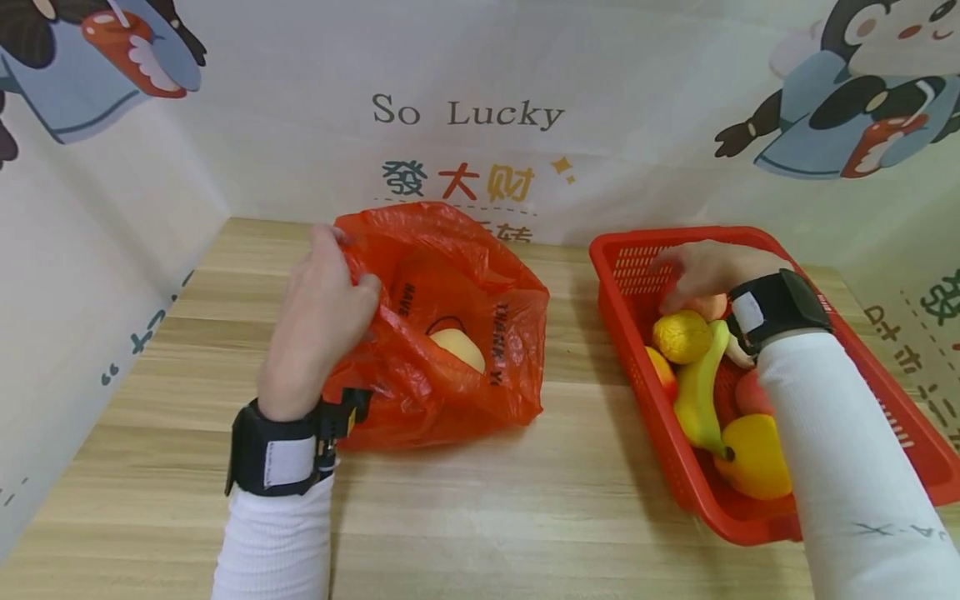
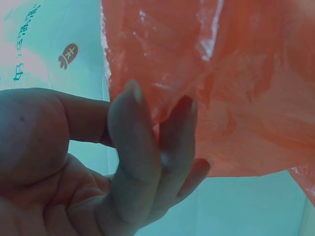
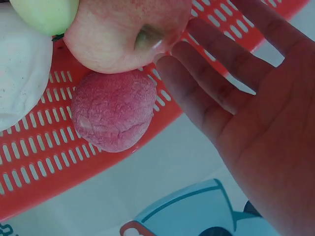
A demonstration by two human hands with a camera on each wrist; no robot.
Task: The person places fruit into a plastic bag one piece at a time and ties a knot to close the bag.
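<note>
My left hand [image 1: 322, 312] pinches the edge of a red plastic bag [image 1: 517, 350], its fingers curled in the left wrist view with the bag's film [image 2: 246, 98] at them. A pale yellow round item [image 1: 457, 348] lies inside the bag. Over the far end of a red basket [image 1: 693, 500], my right hand [image 1: 712, 267] reaches down with fingers extended. In the right wrist view, its fingertips are right at a pink-and-cream fruit [image 3: 113, 34]; a wrinkled red fruit [image 3: 115, 110] sits just beside that one.
In the basket are a yellow textured fruit [image 1: 682, 336], a banana [image 1: 701, 396], a large yellow fruit [image 1: 756, 458] and an orange-red fruit [image 1: 662, 371]. A printed white sheet [image 1: 465, 50] stands behind the wood-grain table [image 1: 480, 525].
</note>
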